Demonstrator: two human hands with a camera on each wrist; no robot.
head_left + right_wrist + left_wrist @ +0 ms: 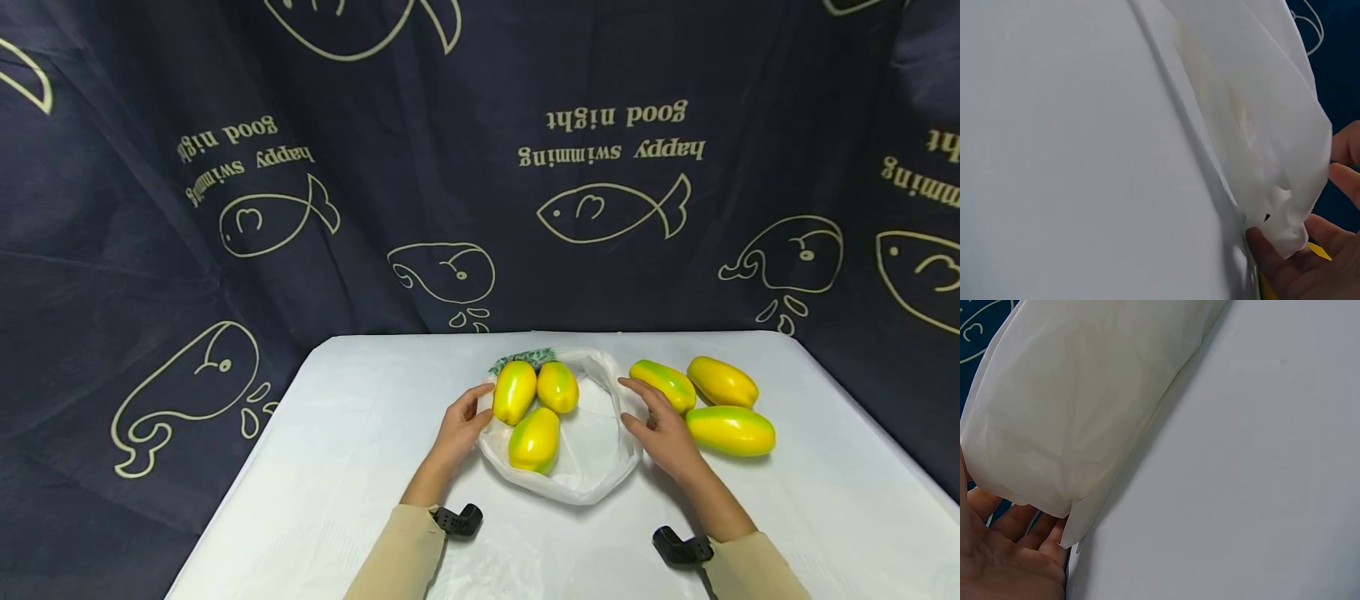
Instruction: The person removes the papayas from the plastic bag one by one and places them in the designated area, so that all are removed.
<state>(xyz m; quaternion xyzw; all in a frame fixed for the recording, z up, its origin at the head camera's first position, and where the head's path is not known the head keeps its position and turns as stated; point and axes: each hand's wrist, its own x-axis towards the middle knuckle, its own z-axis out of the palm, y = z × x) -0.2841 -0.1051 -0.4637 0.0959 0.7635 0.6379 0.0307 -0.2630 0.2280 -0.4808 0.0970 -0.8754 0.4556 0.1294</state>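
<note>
A white plastic bag (592, 442) lies with its mouth spread wide on the table. Three glossy yellow-green papayas sit in it: one papaya (514, 392) at the left, another (557, 387) beside it, a third (534, 440) nearer the front. My left hand (459, 427) touches the bag's left rim, fingers loosely bent. At the opposite rim is my right hand (663, 432), thumb and forefinger apart. In the left wrist view, fingers reach behind the bag's side (1085, 400). The right wrist view has fingertips against the bag's outer wall (1272, 119).
Right of the bag, beyond my right hand, lie three more papayas: one (663, 383) close to the bag, one (722, 382) at the back, one (731, 431) in front. The white-covered table (360, 433) ends at a dark fish-print curtain (465, 167).
</note>
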